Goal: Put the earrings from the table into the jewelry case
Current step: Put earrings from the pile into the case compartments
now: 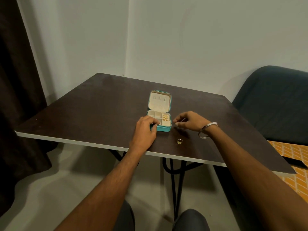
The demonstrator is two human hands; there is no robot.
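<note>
Your left hand pins the case so it won't slide. Your right hand, beside it, pinches something thin; another gold piece waits nearer you.

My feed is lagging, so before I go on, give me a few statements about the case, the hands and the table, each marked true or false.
1. The jewelry case lies open on the table. True.
2. Gold pieces sit in the case's right-hand compartment. True.
3. The left hand is lifted well clear of the case. False: its fingers rest on the case's front left corner.
4. A gold earring lies on the table, nearer the person than the case. True.
5. The right hand is inside the case. False: it is beside the case, to its right.
</note>
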